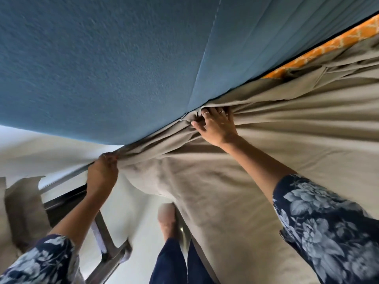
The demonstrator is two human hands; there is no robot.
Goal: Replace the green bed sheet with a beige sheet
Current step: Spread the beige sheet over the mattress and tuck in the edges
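Sheet (256, 160), beige, lies bunched over the bed against the blue wall (102, 68), gripped by both hands.

Left hand (103, 171) clamps the sheet's gathered edge at the bed corner, fingers curled round the cloth. Right hand (217, 126), further along the wall, pinches a fold where folds fan out, rings on two fingers. The hands are apart. An orange patterned cloth (328, 48) shows between wall and sheet at upper right. A bare foot (167, 220) stands on the white floor beside the bed.
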